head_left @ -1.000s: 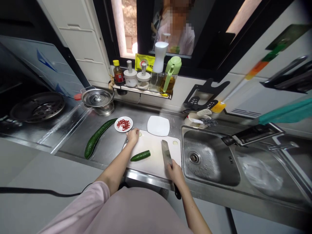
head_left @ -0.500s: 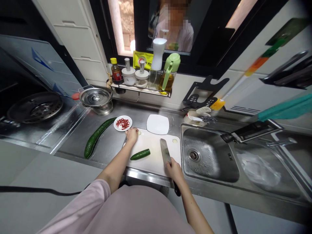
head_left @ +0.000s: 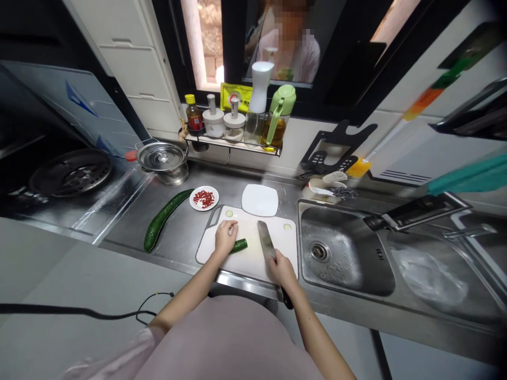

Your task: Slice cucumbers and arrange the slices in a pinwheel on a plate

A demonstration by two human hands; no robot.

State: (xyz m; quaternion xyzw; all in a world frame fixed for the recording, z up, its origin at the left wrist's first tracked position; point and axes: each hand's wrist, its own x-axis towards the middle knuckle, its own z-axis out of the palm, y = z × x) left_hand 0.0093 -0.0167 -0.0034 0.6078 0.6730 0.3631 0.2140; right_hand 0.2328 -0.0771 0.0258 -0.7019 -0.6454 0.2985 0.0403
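My left hand (head_left: 225,237) is over the white cutting board (head_left: 253,266), its fingers loosely bent with a gap beside the thumb and nothing visible between them. Beneath its wrist side lies a short green cucumber piece (head_left: 240,245); the hand hides the left part of it, and I cannot tell if they touch. Gripped in my right hand (head_left: 283,270) is a kitchen knife (head_left: 265,237), its blade slanting over the right half of the board. Small pale cucumber ends lie near the board's upper left corner (head_left: 229,214) and upper right corner (head_left: 287,227).
A long whole cucumber (head_left: 163,221) lies left of the board. Behind it are a small plate of chopped red pieces (head_left: 204,199) and a white square plate (head_left: 260,200). To the right is the sink (head_left: 336,264); a bottle rack (head_left: 237,141) hangs at the back.
My left hand has moved from the board's upper left corner, by the small cucumber end, back towards me over the cucumber piece. The knife stays in my right hand, almost unmoved.
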